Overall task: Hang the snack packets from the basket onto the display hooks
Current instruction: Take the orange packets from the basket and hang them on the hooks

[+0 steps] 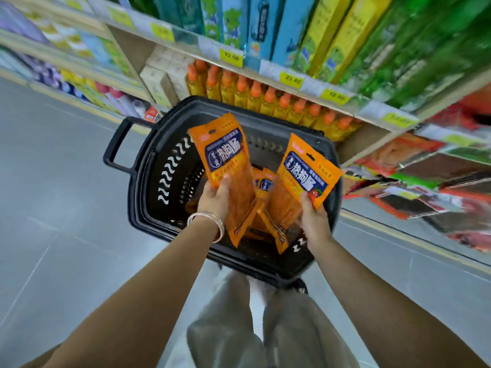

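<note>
A black plastic basket (148,181) stands on the floor in front of me. My left hand (216,197) grips an orange snack packet (225,158) with a blue label, held upright above the basket. My right hand (313,219) grips a second orange packet (305,176) of the same kind, tilted to the right. More orange packets (261,181) lie inside the basket between my hands. Red and orange packets (414,181) hang on the display at the right; the hooks themselves are blurred.
Wooden shelves run behind the basket, with a row of orange-capped yellow bottles (265,96) and tall blue, yellow and green boxes (292,30) above. Yellow price tags (231,58) line the shelf edges. Grey floor (53,208) spreads to the left.
</note>
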